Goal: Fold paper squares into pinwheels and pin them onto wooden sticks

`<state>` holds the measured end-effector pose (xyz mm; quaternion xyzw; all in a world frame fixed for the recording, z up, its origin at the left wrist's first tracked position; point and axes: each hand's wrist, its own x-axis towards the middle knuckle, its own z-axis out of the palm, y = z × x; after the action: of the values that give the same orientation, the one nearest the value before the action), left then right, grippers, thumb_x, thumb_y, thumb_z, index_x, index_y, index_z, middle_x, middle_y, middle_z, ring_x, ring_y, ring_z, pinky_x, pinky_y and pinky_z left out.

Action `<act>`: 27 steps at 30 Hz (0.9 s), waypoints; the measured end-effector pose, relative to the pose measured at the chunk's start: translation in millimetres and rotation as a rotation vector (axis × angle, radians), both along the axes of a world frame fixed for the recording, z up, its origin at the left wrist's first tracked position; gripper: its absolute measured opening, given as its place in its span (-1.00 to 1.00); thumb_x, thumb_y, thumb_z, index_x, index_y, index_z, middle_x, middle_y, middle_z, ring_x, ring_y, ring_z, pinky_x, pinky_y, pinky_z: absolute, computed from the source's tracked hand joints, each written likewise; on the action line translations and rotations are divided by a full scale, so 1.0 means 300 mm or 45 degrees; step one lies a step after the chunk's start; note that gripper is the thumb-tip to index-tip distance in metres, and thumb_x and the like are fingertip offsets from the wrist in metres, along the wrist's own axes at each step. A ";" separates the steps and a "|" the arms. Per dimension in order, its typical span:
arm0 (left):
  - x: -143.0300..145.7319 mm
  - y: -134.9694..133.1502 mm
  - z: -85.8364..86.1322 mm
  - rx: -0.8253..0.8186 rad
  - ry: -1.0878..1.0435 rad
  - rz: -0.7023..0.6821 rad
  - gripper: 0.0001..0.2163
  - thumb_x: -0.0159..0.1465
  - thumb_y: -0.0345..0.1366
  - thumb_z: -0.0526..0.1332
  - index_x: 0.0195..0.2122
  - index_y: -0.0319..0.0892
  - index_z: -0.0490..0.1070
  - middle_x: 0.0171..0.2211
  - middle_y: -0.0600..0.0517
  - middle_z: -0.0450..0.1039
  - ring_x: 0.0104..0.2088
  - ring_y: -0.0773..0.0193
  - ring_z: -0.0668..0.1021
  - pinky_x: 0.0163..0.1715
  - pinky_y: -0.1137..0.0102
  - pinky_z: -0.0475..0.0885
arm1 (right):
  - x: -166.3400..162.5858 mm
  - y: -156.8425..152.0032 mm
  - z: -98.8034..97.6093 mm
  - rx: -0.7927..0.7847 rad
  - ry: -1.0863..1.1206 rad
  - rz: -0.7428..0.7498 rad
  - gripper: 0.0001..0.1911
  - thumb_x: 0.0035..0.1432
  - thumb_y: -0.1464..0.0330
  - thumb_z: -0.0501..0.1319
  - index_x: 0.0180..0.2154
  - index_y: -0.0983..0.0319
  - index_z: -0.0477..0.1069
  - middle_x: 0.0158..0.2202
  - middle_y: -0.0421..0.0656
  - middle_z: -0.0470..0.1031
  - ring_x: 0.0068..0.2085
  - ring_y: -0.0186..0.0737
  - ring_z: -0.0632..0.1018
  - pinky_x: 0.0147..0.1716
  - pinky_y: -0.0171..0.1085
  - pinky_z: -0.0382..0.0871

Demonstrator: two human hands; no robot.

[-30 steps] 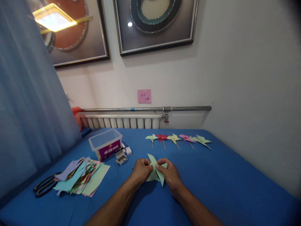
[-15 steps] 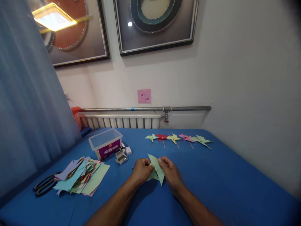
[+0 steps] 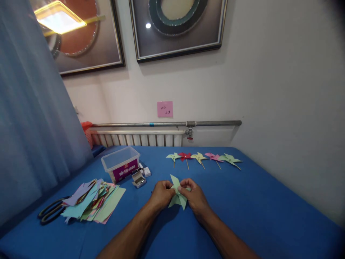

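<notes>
A pale green paper pinwheel [image 3: 177,200] is held between my two hands above the blue table, its blades pointing up and down. My left hand [image 3: 161,194] pinches its left side, with thumb and fingers closed on the paper. From the right, my right hand [image 3: 194,196] presses its thumb near the pinwheel's centre, fingers curled behind a blade. The fingertips hide part of the centre, and no stick shows on this pinwheel. Beyond my hands lies a row of several finished-looking pinwheels on sticks, among them a red pinwheel [image 3: 185,156] and a yellow pinwheel [image 3: 198,157].
On the left lie a pile of coloured paper [image 3: 94,201] and black-handled scissors [image 3: 51,211] partly under it. A clear plastic tub [image 3: 121,163] stands behind, beside a small open box [image 3: 138,179]. A blue curtain [image 3: 35,108] hangs left; a radiator [image 3: 134,139] runs along the wall.
My right hand has folded a blade of the green paper inward, its thumb moving left to the centre. The paper now shows more of a pinwheel shape. My left hand stays nearly still.
</notes>
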<state>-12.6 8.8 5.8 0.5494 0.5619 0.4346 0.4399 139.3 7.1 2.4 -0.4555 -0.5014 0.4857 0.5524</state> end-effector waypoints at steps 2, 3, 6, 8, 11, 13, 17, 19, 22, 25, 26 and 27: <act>0.001 -0.001 0.003 -0.008 -0.021 -0.013 -0.88 0.05 -0.42 0.28 -0.56 -0.17 0.35 -0.68 0.19 0.28 -0.64 0.42 0.25 -0.61 0.49 0.10 | 0.001 -0.001 0.004 -0.004 -0.010 0.009 -0.78 -0.19 0.29 0.40 -0.41 0.17 0.47 -0.45 -0.24 0.51 -0.44 -0.20 0.49 -0.36 -0.22 0.37; 0.001 -0.002 0.004 -0.012 -0.028 -0.016 -0.88 0.05 -0.42 0.28 -0.56 -0.17 0.35 -0.68 0.19 0.28 -0.64 0.42 0.25 -0.61 0.49 0.10 | 0.001 -0.002 0.006 -0.010 -0.011 0.020 -0.77 -0.18 0.29 0.40 -0.40 0.17 0.48 -0.46 -0.23 0.52 -0.44 -0.20 0.49 -0.36 -0.22 0.38; 0.003 -0.003 0.006 -0.015 -0.043 0.006 -0.87 0.04 -0.42 0.30 -0.56 -0.18 0.36 -0.68 0.19 0.29 -0.64 0.43 0.26 -0.60 0.49 0.11 | 0.003 -0.003 0.010 -0.016 -0.015 0.062 -0.76 -0.18 0.30 0.39 -0.37 0.18 0.48 -0.46 -0.22 0.53 -0.42 -0.19 0.51 -0.36 -0.22 0.39; 0.004 -0.004 0.007 -0.023 -0.062 0.004 -0.85 0.03 -0.42 0.32 -0.57 -0.18 0.35 -0.68 0.19 0.28 -0.64 0.44 0.26 -0.60 0.49 0.11 | 0.005 -0.002 0.009 -0.001 -0.033 0.079 -0.76 -0.17 0.30 0.38 -0.37 0.18 0.48 -0.44 -0.20 0.54 -0.41 -0.18 0.52 -0.36 -0.23 0.39; 0.004 -0.004 0.008 -0.039 -0.076 -0.025 -0.84 0.05 -0.42 0.33 -0.57 -0.18 0.34 -0.68 0.20 0.27 -0.64 0.44 0.25 -0.61 0.49 0.09 | 0.007 -0.001 0.008 0.015 -0.056 0.083 -0.78 -0.15 0.29 0.38 -0.37 0.18 0.47 -0.45 -0.19 0.55 -0.41 -0.18 0.52 -0.35 -0.23 0.39; 0.003 -0.003 0.010 -0.040 -0.055 -0.023 -0.83 0.05 -0.41 0.32 -0.57 -0.17 0.33 -0.68 0.20 0.26 -0.64 0.43 0.24 -0.61 0.48 0.09 | 0.009 0.000 0.008 0.042 -0.070 0.067 -0.79 -0.12 0.28 0.38 -0.38 0.17 0.48 -0.45 -0.19 0.54 -0.39 -0.17 0.52 -0.34 -0.22 0.39; 0.002 -0.002 0.014 -0.046 -0.012 -0.013 -0.80 0.05 -0.43 0.31 -0.59 -0.16 0.28 -0.68 0.20 0.25 -0.63 0.43 0.25 -0.60 0.48 0.09 | 0.013 0.004 0.010 0.134 -0.123 0.039 -0.76 -0.06 0.19 0.38 -0.36 0.18 0.52 -0.38 -0.15 0.57 -0.29 -0.11 0.54 -0.26 -0.21 0.41; 0.003 -0.004 0.015 -0.039 0.002 -0.012 -0.81 0.05 -0.44 0.29 -0.59 -0.15 0.27 -0.68 0.20 0.25 -0.64 0.43 0.25 -0.60 0.48 0.10 | 0.016 0.010 0.005 0.147 -0.135 0.048 -0.68 0.00 0.08 0.35 -0.35 0.19 0.53 -0.37 -0.14 0.58 -0.28 -0.11 0.54 -0.27 -0.22 0.40; 0.005 -0.009 0.014 -0.022 -0.001 -0.022 -0.83 0.06 -0.44 0.26 -0.59 -0.15 0.27 -0.68 0.20 0.24 -0.65 0.43 0.24 -0.61 0.48 0.10 | 0.016 0.029 -0.019 0.128 -0.126 0.074 -0.57 0.03 -0.05 0.31 -0.38 0.20 0.51 -0.44 -0.17 0.53 -0.36 -0.16 0.50 -0.35 -0.24 0.36; 0.006 -0.011 0.011 -0.025 0.003 -0.016 -0.85 0.05 -0.44 0.24 -0.58 -0.14 0.28 -0.69 0.20 0.24 -0.66 0.43 0.24 -0.63 0.48 0.08 | 0.013 0.050 -0.051 0.095 -0.083 0.068 -0.58 -0.07 -0.03 0.37 -0.42 0.19 0.48 -0.52 -0.22 0.46 -0.45 -0.23 0.42 -0.42 -0.26 0.31; 0.006 -0.011 0.010 -0.028 0.003 -0.015 -0.85 0.04 -0.44 0.24 -0.58 -0.14 0.29 -0.70 0.20 0.23 -0.66 0.43 0.23 -0.63 0.48 0.07 | 0.011 0.056 -0.059 0.090 -0.075 0.067 -0.60 -0.10 0.00 0.39 -0.43 0.19 0.47 -0.53 -0.24 0.44 -0.47 -0.25 0.40 -0.43 -0.27 0.30; 0.005 -0.010 0.009 -0.030 0.000 -0.018 -0.86 0.04 -0.45 0.24 -0.58 -0.14 0.30 -0.70 0.20 0.23 -0.66 0.43 0.23 -0.63 0.48 0.06 | 0.010 0.059 -0.065 0.089 -0.073 0.065 -0.63 -0.11 0.03 0.40 -0.44 0.19 0.46 -0.54 -0.25 0.43 -0.48 -0.27 0.39 -0.43 -0.28 0.29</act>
<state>-11.1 5.6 8.4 0.5481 0.5630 0.4248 0.4495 142.4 24.8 -17.1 -0.4366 -0.5453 0.4687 0.5408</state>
